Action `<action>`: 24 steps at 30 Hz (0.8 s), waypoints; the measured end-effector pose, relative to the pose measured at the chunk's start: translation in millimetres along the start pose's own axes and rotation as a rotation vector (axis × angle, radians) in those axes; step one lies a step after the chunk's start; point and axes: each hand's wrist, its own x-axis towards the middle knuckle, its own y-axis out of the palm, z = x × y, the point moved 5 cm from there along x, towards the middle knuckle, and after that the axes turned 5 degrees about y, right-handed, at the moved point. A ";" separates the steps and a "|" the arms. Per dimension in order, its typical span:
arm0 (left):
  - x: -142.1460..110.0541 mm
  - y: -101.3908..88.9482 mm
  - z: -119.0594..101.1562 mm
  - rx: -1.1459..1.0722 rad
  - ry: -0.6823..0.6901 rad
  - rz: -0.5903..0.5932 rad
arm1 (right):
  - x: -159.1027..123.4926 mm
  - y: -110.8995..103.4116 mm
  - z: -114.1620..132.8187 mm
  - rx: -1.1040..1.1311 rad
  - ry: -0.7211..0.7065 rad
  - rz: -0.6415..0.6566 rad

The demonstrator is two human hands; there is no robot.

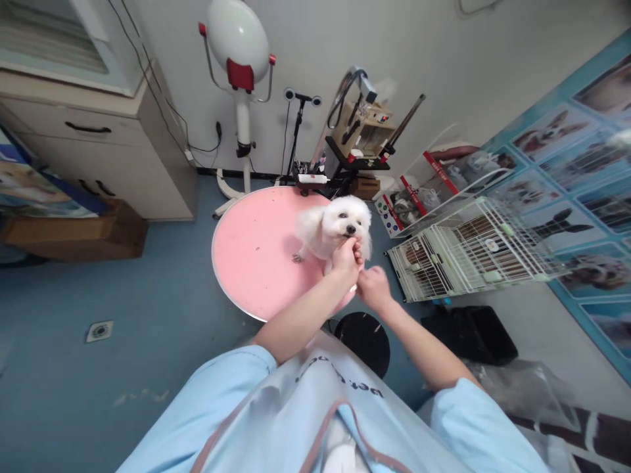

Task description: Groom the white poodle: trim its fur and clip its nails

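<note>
A small white fluffy dog (pixel 329 228) stands on a round pink table (pixel 256 256), facing me. My left hand (pixel 346 257) is closed under its chin, holding the muzzle fur. My right hand (pixel 373 288) is closed just below and to the right of the dog's chest; what it holds is hidden. Both forearms reach out from light blue sleeves.
A white wire cage (pixel 468 253) stands to the right of the table. A round black stool seat (pixel 365 338) is below the table edge. A white stand dryer (pixel 239 46), a microphone stand (pixel 297 125) and a tool cart (pixel 362 131) line the far wall. A cabinet (pixel 98 144) is at left.
</note>
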 end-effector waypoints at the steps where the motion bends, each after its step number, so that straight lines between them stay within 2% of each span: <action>1: -0.5 0.1 0.3 -0.009 -0.019 -0.009 | 0.8 -2.6 -6.8 -0.028 0.036 -0.014; 3: -2.0 0.4 1.0 -0.047 -0.058 -0.028 | -0.6 1.9 -7.3 -0.044 -0.032 0.060; 5: -3.7 0.9 1.7 -0.090 -0.106 -0.045 | -6.8 11.8 4.3 -0.008 -0.230 0.193; 6: -4.4 1.4 1.5 -0.106 -0.120 -0.042 | -9.6 14.3 8.2 0.006 -0.289 0.219; 7: -4.9 2.2 0.9 -0.116 -0.129 -0.030 | -10.4 14.0 8.0 0.008 -0.281 0.199; 10: -5.4 3.5 -1.2 -0.123 -0.144 0.008 | -6.1 4.0 -10.1 -0.046 -0.022 0.024; 11: -5.1 3.4 -1.9 -0.119 -0.145 0.012 | -5.3 2.5 -14.5 -0.055 0.016 0.009; 15: -1.7 2.4 -1.8 -0.123 -0.137 -0.004 | -7.1 11.5 -10.2 0.011 -0.179 0.140; 16: -0.4 1.6 -0.5 -0.120 -0.138 -0.004 | -6.3 12.3 -11.9 0.021 -0.147 0.112; 19: 3.2 -7.9 5.8 -0.083 -0.150 0.015 | -1.2 17.3 -15.3 0.057 0.073 -0.002; 21: 5.0 -22.9 9.4 -0.020 -0.146 0.045 | 1.7 32.5 2.5 0.151 0.059 0.075; 24: 9.0 -53.1 9.9 0.191 -0.106 0.123 | 2.1 60.8 50.5 0.334 -0.072 0.257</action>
